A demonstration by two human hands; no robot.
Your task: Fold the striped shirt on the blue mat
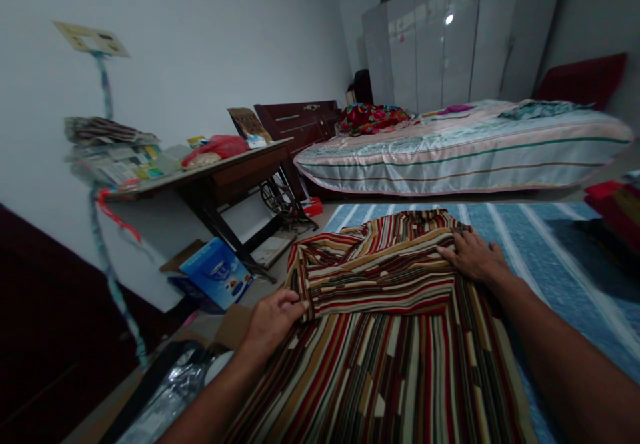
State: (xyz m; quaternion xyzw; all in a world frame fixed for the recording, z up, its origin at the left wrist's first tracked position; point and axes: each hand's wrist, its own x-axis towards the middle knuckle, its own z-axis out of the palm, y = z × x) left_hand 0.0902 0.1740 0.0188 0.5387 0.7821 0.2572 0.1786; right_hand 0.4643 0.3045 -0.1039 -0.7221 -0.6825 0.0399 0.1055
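Observation:
A striped garment [380, 364] in red, tan, black and cream lies spread on a blue-and-white striped cover in front of me. One sleeve [380, 284] is folded crosswise over its body, so its stripes run sideways there. At the left edge of that fold, my left hand [273, 317] has its fingers curled, with thumb and fingers closed on the cloth. My right hand [475, 257] rests flat on the far right part of the garment, its fingers spread. The undersides of the fingers of both hands are hidden.
The blue striped cover [515, 237] continues to the right, where dark and red cloth [617, 211] lies. A cluttered sewing-machine table [250, 164] stands left, with a blue box [217, 274] below. Clear plastic wrapping [175, 391] lies near left. Behind is a bed [425, 171].

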